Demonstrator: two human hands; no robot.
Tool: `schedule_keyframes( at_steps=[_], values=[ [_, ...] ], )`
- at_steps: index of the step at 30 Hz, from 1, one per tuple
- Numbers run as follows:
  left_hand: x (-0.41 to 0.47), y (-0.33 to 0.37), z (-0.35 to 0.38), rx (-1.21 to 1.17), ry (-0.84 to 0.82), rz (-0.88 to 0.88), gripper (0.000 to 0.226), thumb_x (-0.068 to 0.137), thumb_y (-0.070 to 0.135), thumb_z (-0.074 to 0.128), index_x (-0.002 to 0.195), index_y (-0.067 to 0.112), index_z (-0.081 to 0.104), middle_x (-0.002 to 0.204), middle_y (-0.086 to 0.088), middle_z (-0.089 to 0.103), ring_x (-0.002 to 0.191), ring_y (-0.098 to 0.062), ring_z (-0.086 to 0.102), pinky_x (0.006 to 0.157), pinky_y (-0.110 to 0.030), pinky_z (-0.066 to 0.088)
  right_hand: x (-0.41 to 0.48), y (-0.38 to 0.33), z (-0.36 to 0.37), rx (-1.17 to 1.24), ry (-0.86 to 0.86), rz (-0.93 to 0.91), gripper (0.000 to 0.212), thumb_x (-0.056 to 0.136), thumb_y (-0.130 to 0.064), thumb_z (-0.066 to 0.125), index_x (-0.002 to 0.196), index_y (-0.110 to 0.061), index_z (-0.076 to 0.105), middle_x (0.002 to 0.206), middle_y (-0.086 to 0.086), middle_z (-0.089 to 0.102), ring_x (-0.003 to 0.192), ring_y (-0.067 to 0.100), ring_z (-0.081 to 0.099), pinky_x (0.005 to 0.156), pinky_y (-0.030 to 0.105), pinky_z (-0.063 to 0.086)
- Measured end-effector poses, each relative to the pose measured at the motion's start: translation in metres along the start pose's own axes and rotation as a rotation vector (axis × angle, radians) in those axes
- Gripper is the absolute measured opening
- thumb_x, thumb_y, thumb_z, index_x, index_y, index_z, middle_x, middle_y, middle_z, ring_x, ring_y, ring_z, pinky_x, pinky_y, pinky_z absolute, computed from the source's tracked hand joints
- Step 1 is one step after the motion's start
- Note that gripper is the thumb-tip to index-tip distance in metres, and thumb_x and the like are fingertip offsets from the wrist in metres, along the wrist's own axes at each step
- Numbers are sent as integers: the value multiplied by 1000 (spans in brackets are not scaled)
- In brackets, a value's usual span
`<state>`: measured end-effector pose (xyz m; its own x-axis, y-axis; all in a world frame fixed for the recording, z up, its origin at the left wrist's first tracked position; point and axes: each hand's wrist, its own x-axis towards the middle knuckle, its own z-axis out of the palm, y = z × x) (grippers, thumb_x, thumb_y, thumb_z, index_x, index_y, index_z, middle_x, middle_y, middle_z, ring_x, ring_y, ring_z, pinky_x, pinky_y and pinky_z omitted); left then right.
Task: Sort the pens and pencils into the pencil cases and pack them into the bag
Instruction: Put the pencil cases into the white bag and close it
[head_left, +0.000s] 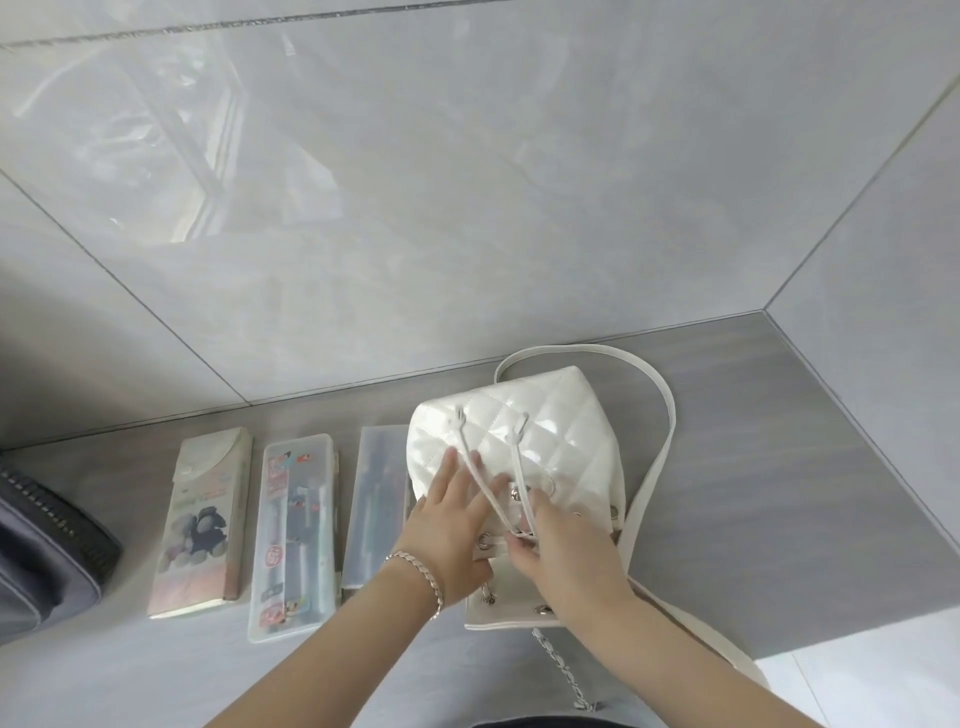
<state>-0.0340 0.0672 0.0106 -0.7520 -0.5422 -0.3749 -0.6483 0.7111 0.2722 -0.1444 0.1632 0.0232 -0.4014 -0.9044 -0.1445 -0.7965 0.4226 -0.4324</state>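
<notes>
**While 3 pencil cases (293, 535) lie unpacked, bag (550, 441) is handled**

As observed, the bag stands on the worktop (753, 441), with the pencil cases side by side just left of it. On its flap the left hand (447, 519) presses flat, fingers straight; the right hand (566, 545) pinches the drawstring (520, 470).

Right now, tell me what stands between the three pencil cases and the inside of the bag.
The bag itself: no open mouth shows, and the drawstring cord lies across its top. The left hand rests on it; the right hand pinches the cord. The pencil cases lie beside it, unobstructed.
</notes>
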Motion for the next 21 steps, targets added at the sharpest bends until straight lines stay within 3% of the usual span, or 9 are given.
schedule_keyframes(
  at_steps=[3, 5, 7, 9, 12, 14, 17, 19, 21],
  values=[
    [2, -2, -3, -34, 34, -4, 77, 80, 16, 49, 147, 30, 13, 158, 2, -6, 145, -24, -17, 120, -33, 9, 2, -4, -14, 395, 47, 58, 14, 86, -34, 58, 88, -26, 47, 68, -10, 56, 61, 2, 55, 63, 20, 48],
    [2, -1, -5, -48, 48, -2, 76, 82, 14, 45, 148, 25, 10, 158, 0, 0, 145, -25, -14, 120, -31, 3, 10, -12, -32, 584, 93, 79, 14, 85, -27, 63, 86, -31, 50, 69, -18, 58, 57, -5, 55, 59, 11, 42],
    [5, -2, -9, -71, 33, -4, 73, 84, 14, 46, 148, 19, 12, 158, -2, 4, 146, -27, -10, 119, -29, 1, 22, -21, -54, 650, 140, 55, 12, 83, -27, 65, 92, -29, 57, 70, -17, 60, 59, -2, 55, 64, 18, 44],
    [9, -5, -13, -91, 0, -6, 73, 85, 17, 49, 148, 17, 12, 158, -2, 6, 146, -27, -6, 119, -28, 2, 35, -31, -77, 655, 211, 12, 11, 82, -28, 66, 93, -28, 61, 64, -14, 57, 54, 1, 52, 59, 20, 42],
    [15, -8, -18, -120, -15, 2, 69, 87, 24, 53, 147, 19, 18, 158, 0, 12, 147, -26, 0, 119, -28, 8, 53, -39, -108, 659, 279, -85, 18, 81, -31, 67, 79, -39, 52, 66, -13, 58, 56, 4, 50, 58, 14, 38],
    [15, -8, -21, -101, -18, 7, 66, 88, 28, 52, 146, 21, 21, 157, 1, 15, 147, -25, 3, 119, -30, 13, 62, -41, -111, 599, 246, -102, 23, 80, -31, 68, 96, -36, 52, 77, -15, 60, 64, 4, 52, 61, 14, 38],
    [12, -6, -22, -84, 12, -10, 61, 90, 33, 51, 145, 23, 26, 156, 4, 21, 146, -22, 8, 116, -31, 21, 61, -36, -88, 423, 357, 4, 67, 80, -24, 70, 134, -22, 32, 122, 2, 47, 94, 17, 53, 81, 28, 44],
    [11, -3, -23, -132, 109, -5, 50, 91, 33, 49, 139, 22, 37, 149, 3, 36, 144, -22, 18, 111, -28, 26, 47, -28, -65, 331, 541, -142, 57, 79, -15, 67, 127, -21, 36, 120, 5, 42, 101, 18, 50, 87, 26, 42],
    [11, 1, -30, -232, 219, -10, 38, 92, 32, 45, 125, 17, 51, 127, -3, 55, 131, -27, 40, 98, -26, 35, 28, -21, -43, 206, 550, -412, 27, 76, -13, 62, 100, -21, 53, 97, 1, 54, 84, 14, 53, 75, 22, 43]
  ],
)
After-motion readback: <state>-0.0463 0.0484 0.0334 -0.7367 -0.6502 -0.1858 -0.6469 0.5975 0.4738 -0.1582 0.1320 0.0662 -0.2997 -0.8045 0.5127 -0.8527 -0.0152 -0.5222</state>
